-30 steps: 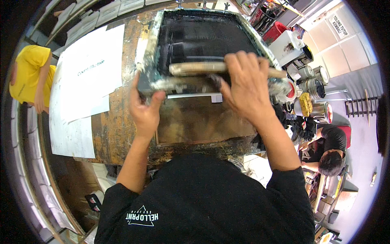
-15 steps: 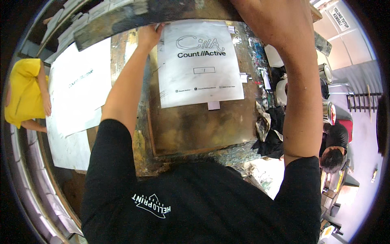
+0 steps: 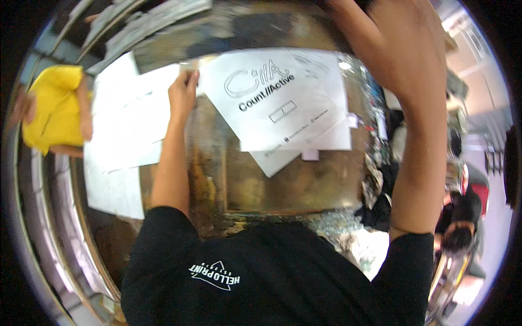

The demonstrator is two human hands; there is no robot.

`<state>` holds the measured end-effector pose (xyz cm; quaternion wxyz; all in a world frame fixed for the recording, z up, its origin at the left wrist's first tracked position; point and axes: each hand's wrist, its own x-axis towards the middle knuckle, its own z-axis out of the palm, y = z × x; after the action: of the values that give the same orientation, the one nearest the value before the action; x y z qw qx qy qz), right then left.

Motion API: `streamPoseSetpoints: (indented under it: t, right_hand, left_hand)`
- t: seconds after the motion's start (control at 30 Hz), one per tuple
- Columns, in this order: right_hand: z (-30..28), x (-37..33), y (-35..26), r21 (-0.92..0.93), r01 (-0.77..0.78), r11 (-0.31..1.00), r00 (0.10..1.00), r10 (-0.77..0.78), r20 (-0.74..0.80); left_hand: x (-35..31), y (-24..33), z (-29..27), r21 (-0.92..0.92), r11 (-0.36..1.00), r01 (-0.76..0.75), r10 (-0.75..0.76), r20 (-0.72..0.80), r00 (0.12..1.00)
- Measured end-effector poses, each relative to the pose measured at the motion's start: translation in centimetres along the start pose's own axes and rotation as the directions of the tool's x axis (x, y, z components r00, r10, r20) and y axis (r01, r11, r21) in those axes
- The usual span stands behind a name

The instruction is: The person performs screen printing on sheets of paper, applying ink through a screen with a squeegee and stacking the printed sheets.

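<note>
A white sheet (image 3: 253, 117) with black lettering and outline drawing lies tilted over a second white sheet (image 3: 338, 140). Both rest on a brown, stained board (image 3: 293, 190). At the tilted sheet's left corner, my left hand (image 3: 182, 98) has thumb and fingers closed on the paper. My right hand (image 3: 405, 46) is raised at the top right, beyond the sheets. Its fingertips run out of the picture near a dark edge, so what they grip is hidden.
White printed sheets (image 3: 128, 125) overlap at the left. A person in yellow (image 3: 54, 111) stands beyond them. Dark cloths (image 3: 378, 209) and a can (image 3: 455, 176) are at the right, near another person with dark hair (image 3: 458, 238). White tabs (image 3: 310, 155) stick out by the sheets.
The printed sheet has turned and slid off line, exposing the sheet underneath. My left hand has moved left and nearer with its corner. The dark frame edge has risen mostly out of view.
</note>
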<state>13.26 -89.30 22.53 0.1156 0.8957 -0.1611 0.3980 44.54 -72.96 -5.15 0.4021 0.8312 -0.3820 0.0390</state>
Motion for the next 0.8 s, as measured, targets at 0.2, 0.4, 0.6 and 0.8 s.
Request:
streamPoseSetpoints:
  t: [0.2,0.4,0.6,0.8]
  right_hand:
    - [0.7,-1.0,2.2,-0.126,0.054,0.991,0.999,-0.053,0.01]
    - [0.4,-0.7,-0.1,-0.03,0.028,0.999,1.0,-0.028,-0.007]
    - [0.1,-1.0,-0.3,-0.034,-0.012,0.999,0.997,0.015,0.077]
    - [0.1,-0.5,0.5,-0.023,0.008,1.0,0.999,-0.007,0.043]
  left_hand:
    - [-12.0,-6.5,-13.9,-0.11,0.964,0.243,-0.267,-0.364,0.892]
    - [-19.2,-17.4,-26.4,0.142,0.908,0.393,-0.243,-0.586,0.773]
    - [-17.6,-19.6,-31.3,0.677,0.559,0.479,0.141,-0.647,0.749]
    - [-8.5,-4.6,-15.6,0.662,0.688,-0.296,0.096,0.321,0.942]
